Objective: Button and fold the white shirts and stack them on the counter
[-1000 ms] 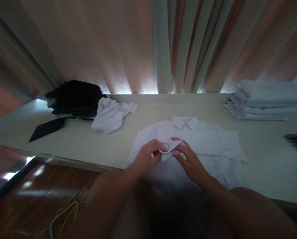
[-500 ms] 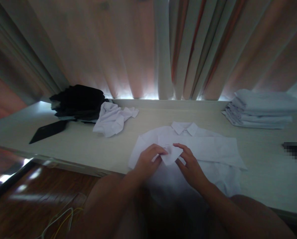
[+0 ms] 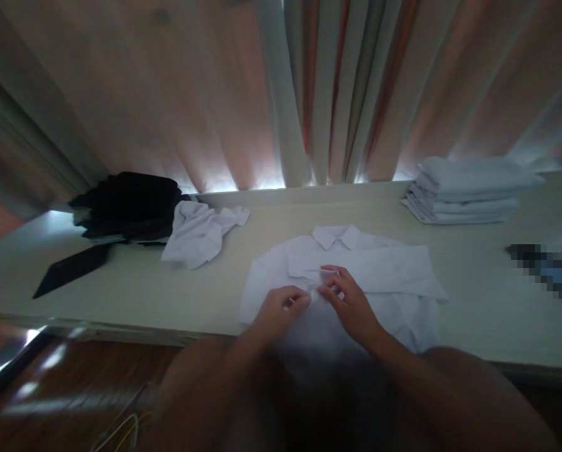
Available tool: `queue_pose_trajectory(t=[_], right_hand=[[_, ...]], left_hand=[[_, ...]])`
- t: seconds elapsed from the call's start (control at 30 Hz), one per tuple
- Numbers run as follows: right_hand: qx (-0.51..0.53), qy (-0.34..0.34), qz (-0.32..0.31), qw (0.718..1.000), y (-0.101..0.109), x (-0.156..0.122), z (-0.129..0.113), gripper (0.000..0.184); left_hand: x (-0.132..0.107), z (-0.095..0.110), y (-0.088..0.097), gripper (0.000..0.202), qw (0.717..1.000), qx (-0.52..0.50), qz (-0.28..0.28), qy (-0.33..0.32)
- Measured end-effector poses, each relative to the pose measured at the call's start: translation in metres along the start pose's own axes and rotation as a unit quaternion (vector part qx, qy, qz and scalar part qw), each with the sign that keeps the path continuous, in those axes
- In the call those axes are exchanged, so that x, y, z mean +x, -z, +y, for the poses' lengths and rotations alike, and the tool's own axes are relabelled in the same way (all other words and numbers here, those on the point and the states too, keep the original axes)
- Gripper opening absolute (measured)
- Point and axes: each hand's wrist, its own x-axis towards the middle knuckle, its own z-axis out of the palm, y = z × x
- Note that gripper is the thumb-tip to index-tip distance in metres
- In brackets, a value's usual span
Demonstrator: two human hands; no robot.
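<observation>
A white collared shirt (image 3: 379, 267) lies spread in front of me, its collar pointing away and one sleeve laid across the chest to the right. My left hand (image 3: 283, 307) is closed, thumb and forefinger pinching white cloth near the shirt's middle. Just to its right, my right hand (image 3: 349, 301) pinches a raised bit of the same cloth, which looks like the cuff. The two hands are close together but apart. The lower part of the shirt hangs toward my lap in shadow.
A stack of folded white shirts (image 3: 469, 191) stands at the back right of the pale table (image 3: 205, 307). At the left are a pile of black clothes (image 3: 130, 207), a crumpled white garment (image 3: 196, 232) and a flat black object (image 3: 73, 267). Curtains (image 3: 205, 94) hang behind. A blurred-out object (image 3: 549, 267) lies far right.
My right hand has gone from spread fingers beside the raised cloth to a pinch on it. My left hand has shifted slightly lower. The view has turned a little to the right.
</observation>
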Motion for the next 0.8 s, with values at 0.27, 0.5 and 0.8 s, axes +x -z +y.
queue_pose_trajectory(t=[0.27,0.5,0.8], right_hand=[[-0.052,0.072,-0.024,0.996,-0.005,-0.004,-0.002,0.012],[-0.083,0.062,-0.003,0.995,-0.010,-0.004,0.001,0.013],[0.009,0.041,-0.067,0.997,-0.006,-0.007,-0.004,0.008]], left_hand=[[0.002,0.008,-0.003,0.032,0.996,-0.024,0.052,0.070],[0.003,0.005,-0.010,0.024,0.974,-0.159,0.068,0.147],[0.000,0.000,-0.006,0.026,0.926,-0.327,0.020,0.186]])
